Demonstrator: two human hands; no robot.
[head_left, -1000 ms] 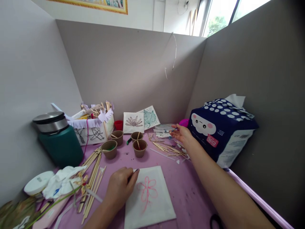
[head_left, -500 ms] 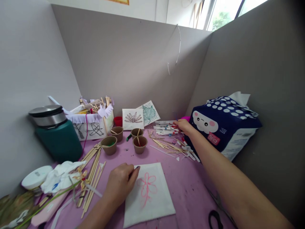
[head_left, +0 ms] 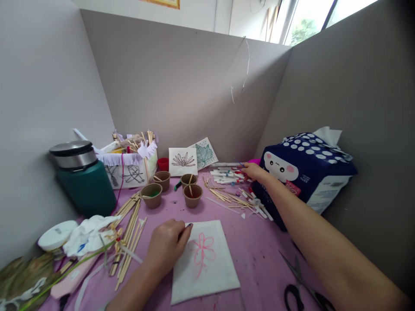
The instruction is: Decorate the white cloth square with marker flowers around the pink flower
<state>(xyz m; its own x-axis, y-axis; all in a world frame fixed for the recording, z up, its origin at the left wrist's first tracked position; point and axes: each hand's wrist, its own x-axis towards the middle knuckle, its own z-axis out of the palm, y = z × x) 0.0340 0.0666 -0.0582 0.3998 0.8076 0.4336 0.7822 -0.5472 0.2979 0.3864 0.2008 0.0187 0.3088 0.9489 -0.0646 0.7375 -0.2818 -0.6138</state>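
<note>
A white cloth square (head_left: 223, 276) with a pink flower drawing lies flat in front of me. My left hand (head_left: 168, 244) rests over its upper left corner, fingers curled in and the thumb lying along the cloth; nothing shows in it. At the back right, my right hand (head_left: 254, 171) reaches to a pile of white markers (head_left: 223, 176) with coloured ends. One finger stretches out over the pile, while its other fingers are small and partly hidden; no held thing is discernible.
Brown cups (head_left: 193, 196) holding sticks and colour stand beyond the cloth. Open scissors (head_left: 298, 276) lie at right near a blue tissue pack (head_left: 308, 168). Wooden sticks (head_left: 129, 233), a teal bottle (head_left: 86, 185) and a decorated box (head_left: 129, 170) are on the left.
My view has shifted slightly, and more of the scissors shows. My right hand stays at the markers with a small shift of its fingers. The left hand keeps its place on the cloth.
</note>
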